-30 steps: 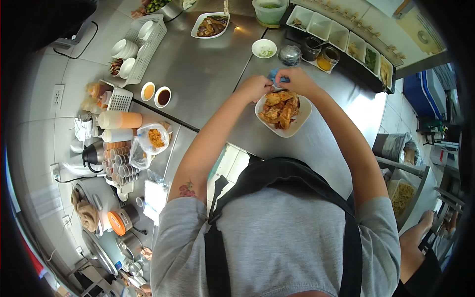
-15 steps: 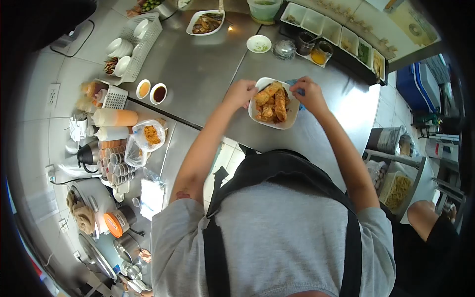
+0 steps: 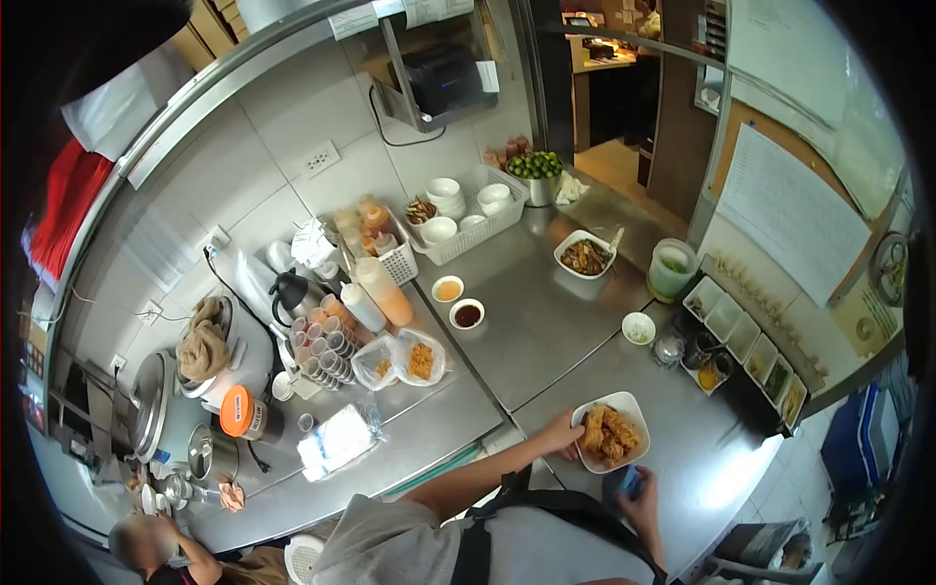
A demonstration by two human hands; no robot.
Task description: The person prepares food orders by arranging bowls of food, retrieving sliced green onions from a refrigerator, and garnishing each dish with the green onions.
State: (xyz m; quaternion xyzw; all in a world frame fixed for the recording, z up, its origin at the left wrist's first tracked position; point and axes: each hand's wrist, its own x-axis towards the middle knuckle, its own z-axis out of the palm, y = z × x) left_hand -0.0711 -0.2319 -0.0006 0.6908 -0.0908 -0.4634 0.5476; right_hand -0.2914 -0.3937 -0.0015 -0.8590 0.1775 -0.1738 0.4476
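Note:
A square white bowl [image 3: 636,409] of golden-brown fried pieces [image 3: 610,439] is over the steel counter near the front. At its left rim, my left hand [image 3: 563,435] is closed on the bowl. Below the bowl's right corner, my right hand [image 3: 643,503] is closed around a crumpled blue cloth-like piece [image 3: 627,480], partly hidden by the fingers. Farther back stand a small white bowl with green bits [image 3: 639,329] and a glass jar [image 3: 669,349].
A black rack of white containers [image 3: 743,339] lines the right. A bowl of dark food [image 3: 585,255], two sauce cups [image 3: 467,313], and a basket of white bowls [image 3: 473,230] stand behind. Squeeze bottles [image 3: 385,291] are at left. Another person [image 3: 156,551] is at lower left.
My view has swung left and up, showing the wall and doorway. My right hand has left the bowl's right rim and is now lower, with the blue piece. My left hand stays on the bowl.

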